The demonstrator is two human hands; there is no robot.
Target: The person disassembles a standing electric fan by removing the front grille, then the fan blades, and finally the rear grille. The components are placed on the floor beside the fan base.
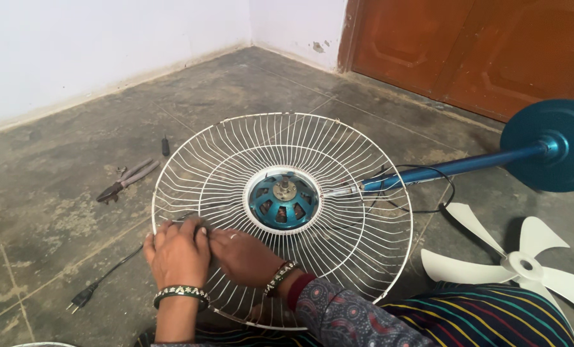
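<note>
**A:** What does the head view show on the floor?

**B:** A white wire fan guard (338, 193) lies in the middle, its open side up, with the blue motor housing (282, 201) seated at its centre. A blue pole (454, 167) runs from the motor to the right, ending in a round blue base (554, 144) tipped on edge at the far right.

**A:** And the hands?

**B:** Both rest on the near left part of the guard. The left hand (176, 252) lies palm down on the rim, its fingers curled over the wires; I cannot tell whether they pinch anything. The right hand (245, 256) sits just beside it, touching it, fingers pointing left and laid fairly flat on the wires, gripping nothing that I can see. Each wrist wears a beaded bangle.

**A:** What else is about?

**B:** Pliers (127, 180) lie on the floor to the left of the guard, with a small dark screwdriver (165, 146) a little farther off. A black power plug (81, 299) rests near left, its cord running toward the guard. A white fan blade (521, 262) lies at the near right, apart from the guard. A brown door (467, 51) stands at the far right.
</note>
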